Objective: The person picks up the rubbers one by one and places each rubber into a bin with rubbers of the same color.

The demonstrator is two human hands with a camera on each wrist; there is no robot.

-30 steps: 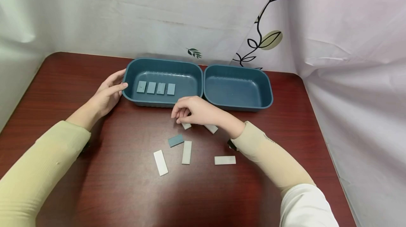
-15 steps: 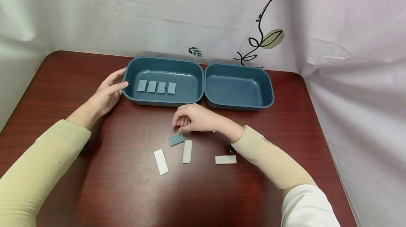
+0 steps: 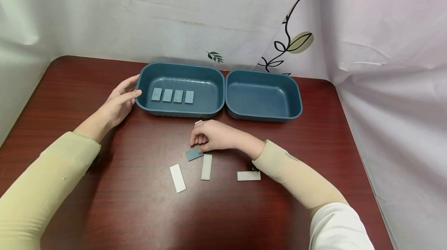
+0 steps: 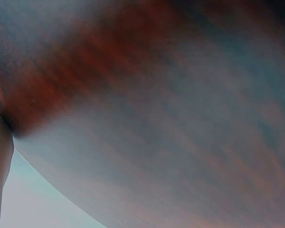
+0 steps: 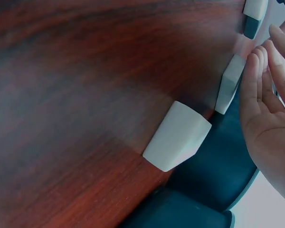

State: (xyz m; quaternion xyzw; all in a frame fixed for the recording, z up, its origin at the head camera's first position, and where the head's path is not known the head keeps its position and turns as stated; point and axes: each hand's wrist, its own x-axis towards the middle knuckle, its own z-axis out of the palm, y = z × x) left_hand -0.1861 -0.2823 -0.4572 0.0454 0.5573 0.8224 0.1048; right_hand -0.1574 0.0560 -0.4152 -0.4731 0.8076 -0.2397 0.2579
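Note:
My left hand (image 3: 122,101) rests against the left end of the left blue tray (image 3: 179,113), its thumb extended to the rim and its other fingers outside, partly hidden. My right hand (image 3: 218,136) is low over the table, fingers bent, thumb touching or just above the right end of a small blue tile (image 3: 193,155). A gap shows between its thumb and fingers in the right wrist view. Several blue tiles (image 3: 167,95) lie in a row inside the left tray. White tiles (image 3: 178,178) lie loose nearby; one white tile (image 3: 198,122) is partly hidden behind the right hand.
A second blue tray (image 3: 262,118) stands against the left one's right end. Another white tile (image 3: 248,176) lies below my right wrist. The dark red table (image 3: 139,211) meets a white curtain (image 3: 174,21) at the back. The left wrist view is mostly blurred.
My right hand has moved down toward me, from beside the left tray to the small blue tile, uncovering part of a white tile behind it. My left hand stays at the tray.

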